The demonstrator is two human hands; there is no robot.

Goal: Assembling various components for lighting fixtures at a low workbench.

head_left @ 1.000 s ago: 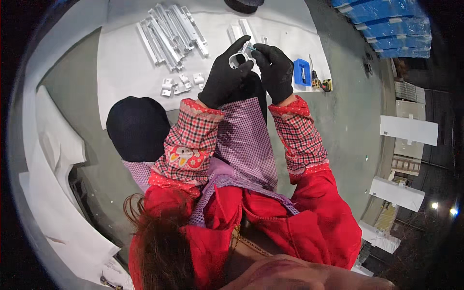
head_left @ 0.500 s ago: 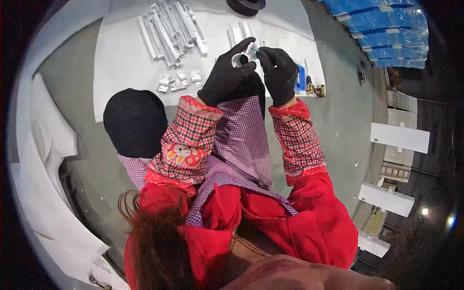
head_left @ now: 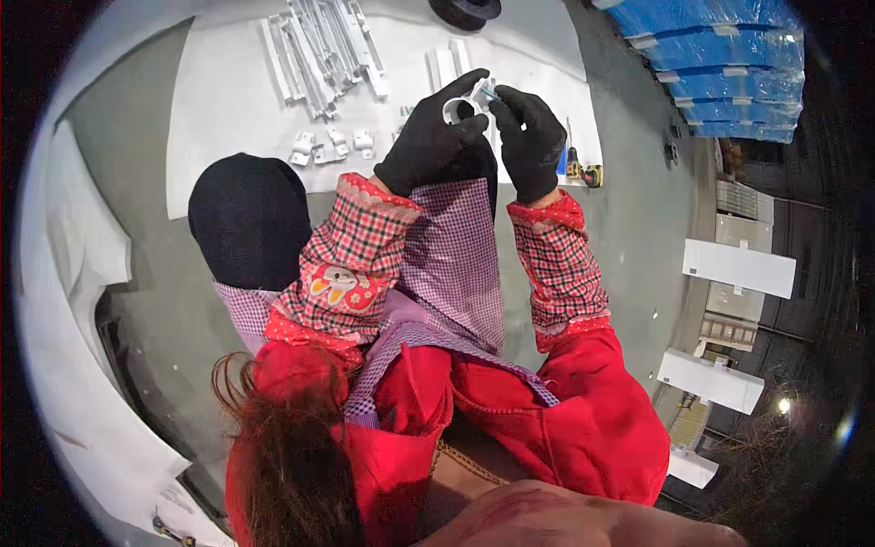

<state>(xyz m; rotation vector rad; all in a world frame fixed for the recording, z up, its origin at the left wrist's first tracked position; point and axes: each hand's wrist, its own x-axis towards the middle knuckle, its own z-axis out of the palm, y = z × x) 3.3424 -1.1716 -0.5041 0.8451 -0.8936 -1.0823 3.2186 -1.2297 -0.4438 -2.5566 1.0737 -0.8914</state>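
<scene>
My left hand [head_left: 430, 137], in a black glove, is closed around a white ring-shaped pipe clamp [head_left: 448, 111] with a flat lug. It is held up above the white sheet, past my knees. Beside it, my right hand [head_left: 530, 135], also black-gloved, pinches a small bluish-silver bolt [head_left: 489, 94] between thumb and fingertips. The bolt meets the clamp's lug; how deep it sits in the lug I cannot make out. On the sheet to the left of my hands lie several white brackets [head_left: 334, 146] of a similar curved shape.
Long white metal rails [head_left: 319, 59] are piled on the white sheet [head_left: 219, 109], with more rails [head_left: 442, 64] behind my hands. A black round reel [head_left: 465, 11] lies at the far edge. A yellow-black power drill [head_left: 591, 175] rests at right. Blue wrapped stacks [head_left: 729, 64] stand far right.
The view has shifted slightly, so the sheet and its parts sit a little further left. My right fingers have tilted, and more of the bolt shows at the lug. Both grips hold.
</scene>
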